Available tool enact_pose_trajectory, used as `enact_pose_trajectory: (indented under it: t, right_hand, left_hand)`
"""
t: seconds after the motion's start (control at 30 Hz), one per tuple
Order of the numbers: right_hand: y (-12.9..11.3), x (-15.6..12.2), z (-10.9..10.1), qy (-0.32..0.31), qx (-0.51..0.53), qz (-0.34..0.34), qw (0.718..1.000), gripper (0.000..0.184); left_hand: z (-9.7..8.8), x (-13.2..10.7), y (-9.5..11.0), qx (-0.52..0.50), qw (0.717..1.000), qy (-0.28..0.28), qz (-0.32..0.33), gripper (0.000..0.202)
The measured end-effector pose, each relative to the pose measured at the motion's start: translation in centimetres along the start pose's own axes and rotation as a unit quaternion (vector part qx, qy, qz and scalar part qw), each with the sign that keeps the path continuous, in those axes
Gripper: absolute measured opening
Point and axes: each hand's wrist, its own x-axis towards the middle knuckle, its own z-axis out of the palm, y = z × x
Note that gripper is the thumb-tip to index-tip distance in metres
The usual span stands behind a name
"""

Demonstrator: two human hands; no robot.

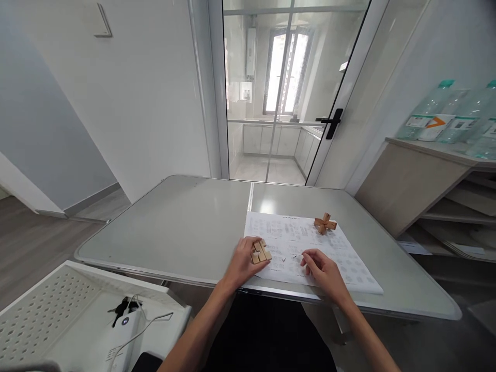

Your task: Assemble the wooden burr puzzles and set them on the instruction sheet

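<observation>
My left hand is closed around the edge of a small light-wood interlocking puzzle, its notched blocks lying side by side. Thumb and fingers grip it from the left, over the near left part of a printed sheet. My right hand is to the right, low over the same paper, with fingers curled inward and nothing visible in them. Small dark marks show on the paper between the two hands. Farther back on the sheet stands a brown wooden burr puzzle with crossed bars.
The sheet lies on a grey folding table with a seam down its middle. At lower left, a white tray holds keys, a white device and a cable. Water bottles stand on a shelf at right, and a glass door is behind.
</observation>
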Motion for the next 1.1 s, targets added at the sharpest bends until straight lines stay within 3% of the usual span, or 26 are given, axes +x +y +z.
enact_pose_trajectory:
  t: [0.23,0.33,0.43,0.7,0.93,1.1]
  right_hand:
    - [-3.6,-1.4,3.2,-0.058,-0.020,-0.039,0.997,0.039]
    - [-4.6,-1.5,4.3,-0.070,-0.030,-0.065,0.995,0.035]
    - [-5.2,-1.5,5.1,-0.061,-0.041,-0.078,0.994,0.032]
    - [-4.2,-2.4,6.4,-0.011,-0.093,-0.089,0.992,0.027]
    - [-4.0,-3.1,6.4,0.009,-0.154,-0.138,0.978,0.027]
    - [-3.5,-3.1,6.8,-0.002,-0.186,-0.144,0.972,0.032]
  left_hand:
    - [0.5,-0.4,1.3,-0.033,0.996,-0.075,0.043,0.053]
    - [0.5,-0.5,1.3,-0.031,0.994,-0.095,0.036,0.045]
    - [0.6,-0.6,1.3,-0.033,0.994,-0.105,0.010,0.054]
    - [0.1,-1.2,0.3,0.012,0.995,-0.098,0.031,0.081]
    - [-1.7,-2.1,-0.2,0.020,0.997,-0.071,-0.017,0.065]
    - [-2.5,-2.4,0.9,-0.071,0.992,-0.077,-0.076,0.071]
